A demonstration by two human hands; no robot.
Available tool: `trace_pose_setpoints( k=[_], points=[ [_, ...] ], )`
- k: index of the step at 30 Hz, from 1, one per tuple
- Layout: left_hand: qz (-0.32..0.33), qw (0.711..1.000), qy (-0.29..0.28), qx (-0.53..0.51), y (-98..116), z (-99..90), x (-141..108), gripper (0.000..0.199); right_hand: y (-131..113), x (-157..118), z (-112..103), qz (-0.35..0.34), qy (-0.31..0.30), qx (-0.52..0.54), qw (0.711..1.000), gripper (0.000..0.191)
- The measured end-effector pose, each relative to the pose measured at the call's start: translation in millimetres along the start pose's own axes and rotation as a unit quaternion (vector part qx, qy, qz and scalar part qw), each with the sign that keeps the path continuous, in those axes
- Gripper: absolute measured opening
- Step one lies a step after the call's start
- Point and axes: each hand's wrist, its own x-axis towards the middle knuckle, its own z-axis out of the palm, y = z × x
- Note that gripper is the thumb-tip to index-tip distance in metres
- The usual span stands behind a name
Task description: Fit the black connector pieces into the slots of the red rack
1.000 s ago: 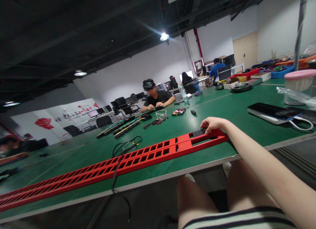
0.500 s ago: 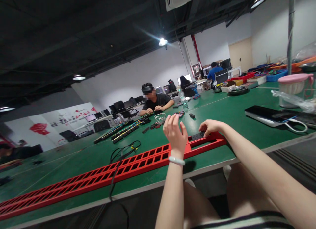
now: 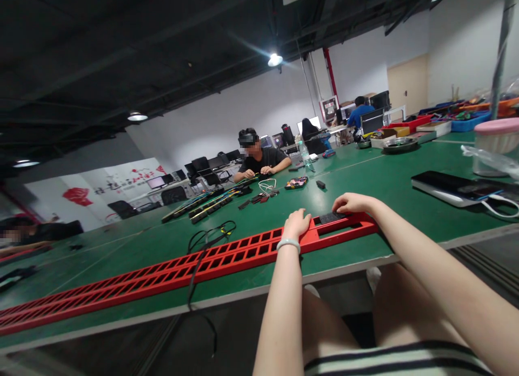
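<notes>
A long red slotted frame (image 3: pixel 239 250) lies slantwise along the front of the green table. My left hand (image 3: pixel 297 225), with a pale bracelet at the wrist, rests on the frame near its right end, fingers forward and mostly lying on it. At the frame's right end, a black rectangular piece (image 3: pixel 330 217) sits at the far side of its long opening. My right hand (image 3: pixel 352 203) has curled fingers closed at that piece's right end; the fingertips are partly hidden.
A black cable (image 3: pixel 197 273) crosses the frame and hangs over the table edge (image 3: pixel 227 297). Further back lie a small black block (image 3: pixel 320 185), a multicoloured bundle (image 3: pixel 297 183) and black strips (image 3: pixel 214 206). A phone (image 3: pixel 456 186) lies right. A co-worker (image 3: pixel 263 159) sits opposite.
My left hand has come down from above the frame onto it. My right hand stays at the black piece. The view has shifted slightly.
</notes>
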Motion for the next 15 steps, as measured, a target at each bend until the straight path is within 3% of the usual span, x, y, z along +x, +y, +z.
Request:
trace_pose_setpoints(
  k=[8,15],
  points=[
    [-0.004,1.000,0.004,0.013,1.7,-2.9,-5.2,0.038,4.8,-1.5,-2.2,0.018,0.009,0.051,0.998,0.031],
    [0.034,0.999,0.011,0.016,-3.0,1.0,-2.3,0.038,2.6,-1.9,-0.2,0.041,0.012,0.066,0.997,0.032]
  ],
)
